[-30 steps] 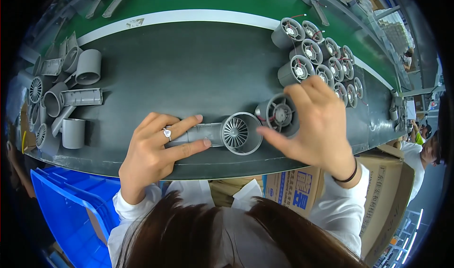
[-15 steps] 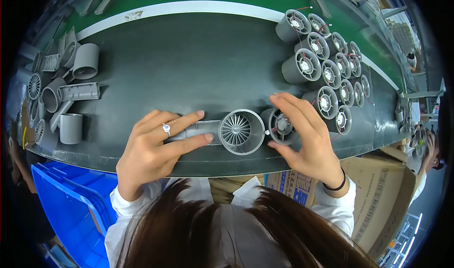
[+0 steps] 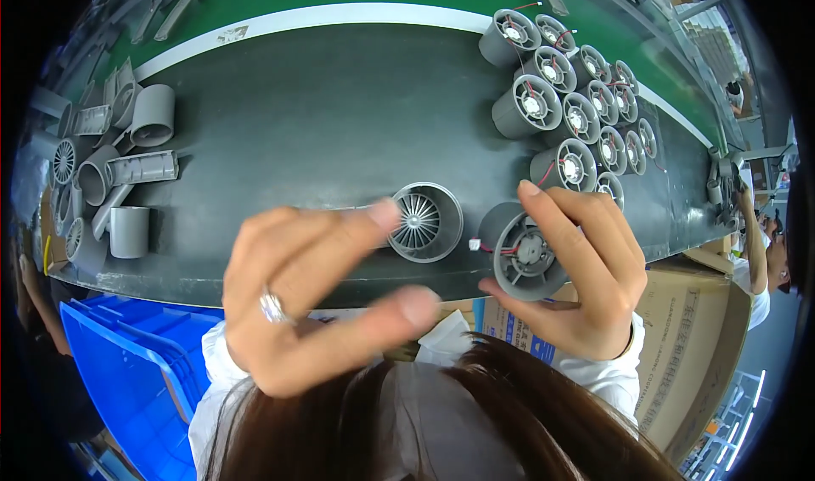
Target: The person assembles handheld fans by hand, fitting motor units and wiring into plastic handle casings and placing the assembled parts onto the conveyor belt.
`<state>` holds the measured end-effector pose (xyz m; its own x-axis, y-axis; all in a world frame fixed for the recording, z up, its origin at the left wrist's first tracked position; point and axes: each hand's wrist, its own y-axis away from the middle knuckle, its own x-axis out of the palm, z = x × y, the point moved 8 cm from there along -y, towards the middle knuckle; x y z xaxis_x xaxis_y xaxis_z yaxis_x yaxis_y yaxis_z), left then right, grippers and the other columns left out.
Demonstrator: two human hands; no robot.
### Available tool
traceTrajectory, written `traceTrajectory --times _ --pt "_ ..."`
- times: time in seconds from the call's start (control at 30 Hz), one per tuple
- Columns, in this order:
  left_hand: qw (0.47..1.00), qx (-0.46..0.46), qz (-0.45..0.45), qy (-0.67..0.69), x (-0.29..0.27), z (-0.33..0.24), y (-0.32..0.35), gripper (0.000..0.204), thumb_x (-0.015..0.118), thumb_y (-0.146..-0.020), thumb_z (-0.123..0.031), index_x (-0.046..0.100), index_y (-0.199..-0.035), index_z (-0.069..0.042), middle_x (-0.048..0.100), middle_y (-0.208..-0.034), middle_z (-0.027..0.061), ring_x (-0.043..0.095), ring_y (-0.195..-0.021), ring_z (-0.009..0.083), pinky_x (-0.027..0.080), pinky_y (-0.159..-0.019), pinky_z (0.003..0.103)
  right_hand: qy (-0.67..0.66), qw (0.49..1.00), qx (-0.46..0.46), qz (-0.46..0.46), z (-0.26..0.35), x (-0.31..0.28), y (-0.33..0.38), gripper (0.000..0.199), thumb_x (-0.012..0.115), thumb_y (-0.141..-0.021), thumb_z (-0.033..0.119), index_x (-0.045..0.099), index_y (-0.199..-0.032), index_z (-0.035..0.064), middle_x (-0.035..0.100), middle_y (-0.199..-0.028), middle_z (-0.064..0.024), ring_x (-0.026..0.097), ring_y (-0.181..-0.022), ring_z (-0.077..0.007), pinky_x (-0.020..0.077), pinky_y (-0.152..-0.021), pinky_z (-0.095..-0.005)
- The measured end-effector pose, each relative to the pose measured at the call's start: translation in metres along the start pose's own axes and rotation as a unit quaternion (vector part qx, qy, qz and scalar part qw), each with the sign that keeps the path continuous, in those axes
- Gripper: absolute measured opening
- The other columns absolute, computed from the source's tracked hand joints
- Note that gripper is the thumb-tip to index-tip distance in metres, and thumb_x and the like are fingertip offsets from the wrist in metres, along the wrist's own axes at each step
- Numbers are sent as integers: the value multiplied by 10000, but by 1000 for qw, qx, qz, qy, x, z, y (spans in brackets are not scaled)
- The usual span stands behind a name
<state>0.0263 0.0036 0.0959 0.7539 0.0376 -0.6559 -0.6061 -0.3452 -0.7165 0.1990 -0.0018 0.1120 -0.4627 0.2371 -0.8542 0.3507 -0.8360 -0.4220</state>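
In my right hand [image 3: 594, 290] is a grey cylindrical fan unit [image 3: 503, 226], gripped between thumb and fingers. It is tilted so its spoked hub faces me, and its red wires end in a small white plug [image 3: 474, 245]. Just left of it, a grey hair-dryer-like housing [image 3: 447, 226] lies with its round opening up, showing a ribbed grille inside. My left hand [image 3: 293, 290] hovers, slightly blurred, nearer to me than the housing's handle. Its thumb and fingers are spread, with nothing between them, and they hide most of the handle.
Several similar fan units [image 3: 526, 107] stand in rows at the right of the dark green work surface [image 3: 323, 116]. Grey housings [image 3: 154, 116] are piled at the left. Below the table edge are a blue crate [image 3: 127, 379] and a cardboard box [image 3: 679, 354]. Another person's arm [image 3: 751, 218] shows far right.
My right hand has lifted the fan unit and brought it toward me, tilting it. My left hand has come off the housing's handle and risen toward me.
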Motion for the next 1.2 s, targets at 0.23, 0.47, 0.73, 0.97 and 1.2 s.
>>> traceTrajectory --times 0.23,0.47,0.73,0.97,1.2 --pt "994 -18 -34 -107 16 -19 -24 275 722 -677 -163 686 -937 -83 634 -1101 227 604 -809 286 462 -621 335 -40 998 -55 -16 20 -4 -7 616 829 -495 179 655 -1032 -66 624 -856 -149 586 -697 -265 474 -605 -336" --pt "996 -80 -36 2 15 -4 -4 194 717 -623 -114 616 -760 -22 657 -1042 213 626 -813 306 490 -645 368 -144 986 -82 -28 24 0 -7 648 872 -491 184 638 -1034 -79 637 -881 -185 600 -711 -255 479 -612 -329" --pt "875 -304 -72 370 34 17 37 109 594 -846 -10 587 -766 64 643 -1068 285 698 -754 287 560 -703 322 -243 965 -37 -93 21 14 7 444 839 -529 82 681 -939 20 625 -978 -187 603 -750 -284 497 -642 -333" --pt "785 -361 -74 498 46 26 44 146 561 -900 -28 576 -794 71 621 -1134 284 679 -843 236 544 -764 329 -247 961 -52 -110 16 19 13 429 865 -527 95 697 -920 65 626 -1017 -219 616 -800 -295 516 -669 -339" --pt "713 -393 -99 571 50 27 53 137 538 -916 -5 572 -820 87 598 -1172 287 656 -857 202 533 -786 335 -293 947 -51 -120 12 25 14 395 881 -524 112 687 -864 64 623 -1037 -243 631 -812 -310 521 -669 -345"
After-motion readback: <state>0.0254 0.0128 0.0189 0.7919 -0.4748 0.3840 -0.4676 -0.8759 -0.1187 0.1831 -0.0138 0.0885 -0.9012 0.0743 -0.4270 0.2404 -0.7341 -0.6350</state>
